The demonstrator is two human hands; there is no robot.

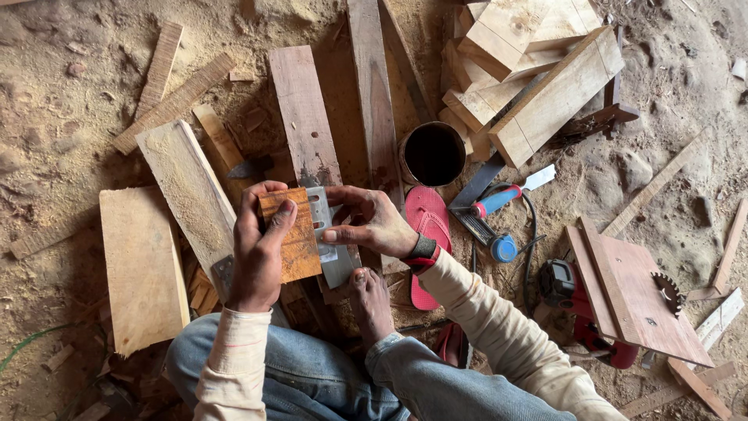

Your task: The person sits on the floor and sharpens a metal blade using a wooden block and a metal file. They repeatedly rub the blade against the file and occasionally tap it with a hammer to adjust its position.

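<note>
Above the lap | left hand (257, 257) gripping wooden block (290, 235) upright | right hand (366, 222) pinching metal plane blade (329, 234) just beside, parallel, lying rightward.

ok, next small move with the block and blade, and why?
Probably slide the blade further against the block: the left hand grips the block, the right hand pinches the blade beside it, edges not yet flush.

Orange-brown wood block (290, 234), grey metal blade (331, 234)
</note>
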